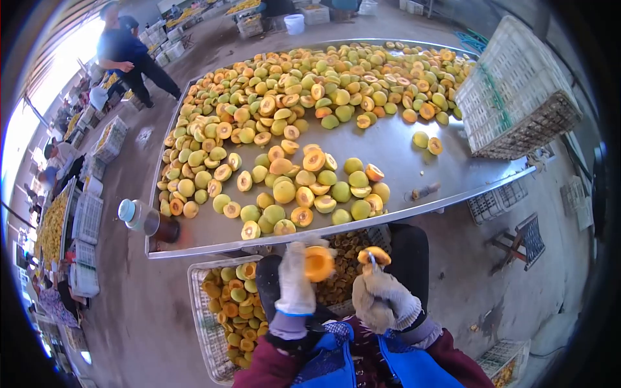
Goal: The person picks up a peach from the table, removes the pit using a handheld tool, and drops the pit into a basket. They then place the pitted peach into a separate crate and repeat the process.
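Note:
Over my lap, my gloved left hand (297, 281) is closed on a hollowed fruit half (318, 264), its orange inside showing. My gloved right hand (383, 301) is wrapped round a small tool (372, 260) with a metal end; a fruit half (375, 255) sits at its tip. Most of the tool is hidden by the fingers. Below the hands, a container of dark pits or scraps (343, 278) shows between my knees. To the left stands a white crate (197, 304) of fruit halves. Many cut fruit halves (284, 191) lie on the metal table ahead.
The metal table's edge (336, 236) runs just beyond my hands. A jar of dark liquid (152, 221) stands at its left corner, a tilted white crate (511, 90) at its right. A stool (524, 242) is at right. A person (129, 55) stands behind at left.

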A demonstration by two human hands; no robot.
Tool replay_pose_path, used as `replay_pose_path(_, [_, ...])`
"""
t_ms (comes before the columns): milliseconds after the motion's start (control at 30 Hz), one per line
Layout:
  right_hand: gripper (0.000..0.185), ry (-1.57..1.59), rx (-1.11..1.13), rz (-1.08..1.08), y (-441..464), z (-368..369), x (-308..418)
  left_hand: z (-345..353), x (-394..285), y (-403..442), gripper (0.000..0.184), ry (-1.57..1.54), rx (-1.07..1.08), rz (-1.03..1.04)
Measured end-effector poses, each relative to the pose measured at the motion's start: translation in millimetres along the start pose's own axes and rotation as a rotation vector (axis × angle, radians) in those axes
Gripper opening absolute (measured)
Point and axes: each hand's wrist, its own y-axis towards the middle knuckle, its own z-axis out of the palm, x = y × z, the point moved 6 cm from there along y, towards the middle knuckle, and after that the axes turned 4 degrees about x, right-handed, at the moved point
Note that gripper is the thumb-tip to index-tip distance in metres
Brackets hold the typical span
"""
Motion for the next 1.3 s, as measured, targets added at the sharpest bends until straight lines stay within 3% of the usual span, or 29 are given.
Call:
replay_pose_path(33, [0.03, -0.056, -0.131, 0.038, 1, -2, 8, -18, -13, -2, 0.036, 0.092, -0.074, 0.085])
replay_pose_path(67, [0.03, -0.057, -0.124, 0.039, 2, -6, 10, -68, -2, 4, 0.033, 0.234, -0.245, 0.218])
replay_pose_path(100, [0.028, -0.13, -0.194, 0.136, 0, -18, 7, -80, -26, -4, 0.031, 0.404, -0.265, 0.323])
replay_pose_path(133, [0.027, -0.208, -0.257, 0.244, -1, -31, 3, -127, -18, -1, 0.031, 0.369, -0.285, 0.343])
replay_pose_path(167, [0.025, -0.303, -0.213, 0.145, 3, -41, 2, -139, -33, -15, 0.032, 0.391, -0.398, 0.363])
replay_pose_path(200, [0.025, -0.218, -0.257, 0.229, 1, -41, 1, -173, -35, -23, 0.032, 0.546, -0.546, 0.383])
replay_pose_path(267, [0.026, -0.249, -0.285, 0.198, 4, -42, 2, -229, -31, -41, 0.028, 0.844, -0.737, 0.3])
replay_pose_path(300, [0.028, -0.217, -0.274, 0.212, 6, -42, -1, -261, -23, -52, 0.028, 0.842, -0.781, 0.292])
replay_pose_path(367, [0.026, -0.222, -0.255, 0.239, 8, -40, -6, -304, 25, -53, 0.032, 1.817, -0.415, -0.104])
replay_pose_path(400, [0.024, -0.217, -0.26, 0.239, 9, -41, -8, -347, 60, -61, 0.041, 1.37, -0.479, -0.438])
replay_pose_path(500, [0.026, -0.269, -0.266, 0.278, 12, -40, -15, -355, 98, -69, 0.052, 1.398, -0.43, -0.561])
replay_pose_path(567, [0.027, -0.291, -0.285, 0.293, 15, -36, -16, -333, 95, -77, 0.051, 1.224, -0.647, -0.63])
replay_pose_path(633, [0.026, -0.306, -0.325, 0.33, 16, -32, -20, -398, 207, -70, 0.051, 1.714, -0.423, -0.23])
replay_pose_path(667, [0.026, -0.313, -0.321, 0.331, 18, -27, -20, -379, 209, -67, 0.052, 1.967, -0.366, -0.004])
replay_pose_path(700, [0.025, -0.312, -0.362, 0.388, 18, -26, -21, -380, 209, -64, 0.052, 1.964, -0.378, 0.004])
replay_pose_path(767, [0.021, -0.301, -0.428, 0.447, 19, -23, -23, -375, 212, -61, 0.05, 1.304, -0.138, -0.696])
replay_pose_path(867, [0.02, -0.315, -0.439, 0.437, 21, -24, -23, -337, 108, -24, 0.047, 1.388, -0.055, -0.743])
replay_pose_path(900, [0.02, -0.311, -0.447, 0.444, 22, -25, -24, -306, 56, -15, 0.042, 1.453, -0.28, -0.544])
replay_pose_path(933, [0.02, -0.322, -0.43, 0.435, 24, -26, -26, -255, 0, -13, 0.037, 1.582, -0.258, -0.161])
replay_pose_path(967, [0.02, -0.291, -0.415, 0.454, 25, -27, -31, -222, -38, -6, 0.033, 1.45, -0.374, 0.002])
replay_pose_path(1000, [0.021, -0.259, -0.401, 0.474, 28, -26, -34, -187, -67, -1, 0.038, 1.446, -0.284, 0.233])
replay_pose_path(1067, [0.02, -0.31, -0.379, 0.463, 30, -16, -32, -102, -111, 1, 0.035, 1.453, -0.012, 0.443])
replay_pose_path(1100, [0.018, -0.298, -0.357, 0.451, 29, -12, -33, -53, -134, -10, 0.035, 1.445, 0.141, 0.402])
replay_pose_path(1133, [0.017, -0.287, -0.334, 0.438, 29, -10, -34, -14, -141, -15, 0.035, 1.419, 0.288, 0.59])
replay_pose_path(1200, [0.024, -0.547, -0.284, 0.294, 34, -24, -34, 58, -156, -39, 0.026, 1.387, 0.564, 0.564])
replay_pose_path(1233, [0.025, -0.579, -0.31, 0.296, 34, -28, -36, 93, -161, -55, 0.026, 1.461, 0.747, 0.693])
replay_pose_path(1267, [0.026, -0.585, -0.345, 0.314, 32, -33, -37, 113, -154, -68, 0.029, 1.492, 0.74, 0.67])
replay_pose_path(1300, [0.027, -0.591, -0.381, 0.334, 31, -38, -37, 132, -160, -97, 0.011, 1.345, 0.693, 1.199])
